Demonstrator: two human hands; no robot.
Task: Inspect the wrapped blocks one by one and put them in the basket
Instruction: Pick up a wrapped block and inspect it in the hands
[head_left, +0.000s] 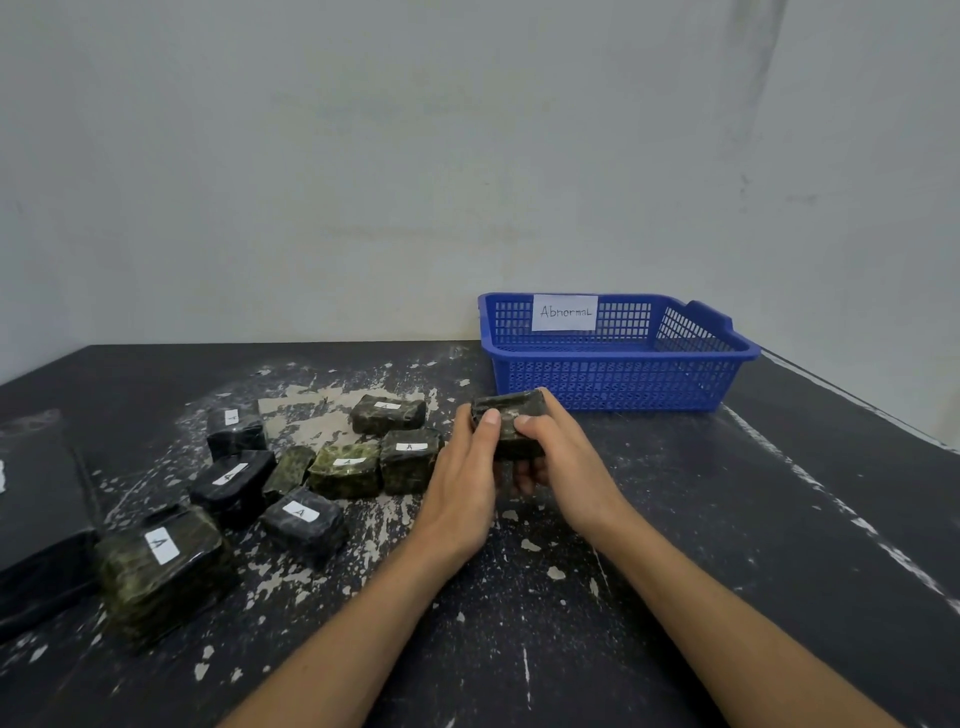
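A dark, plastic-wrapped block (511, 415) is held above the table by both hands, just in front of the blue basket (618, 384). My left hand (462, 483) grips its left end with the thumb on top. My right hand (563, 457) grips its right side, fingers curled underneath. Several more wrapped blocks with white "A" labels lie to the left: a green one (345, 470), one beside it (408, 460), one behind (387, 413), black ones (304, 525) (234, 486) (236, 428), and a large green one (161, 571) nearest me.
The basket carries a paper label reading "Abnormal" (564, 312) and looks empty; it stands against the wall at the back right. The black table (675, 545) has worn, flaked paint. A dark flat object (36, 519) lies at the left edge.
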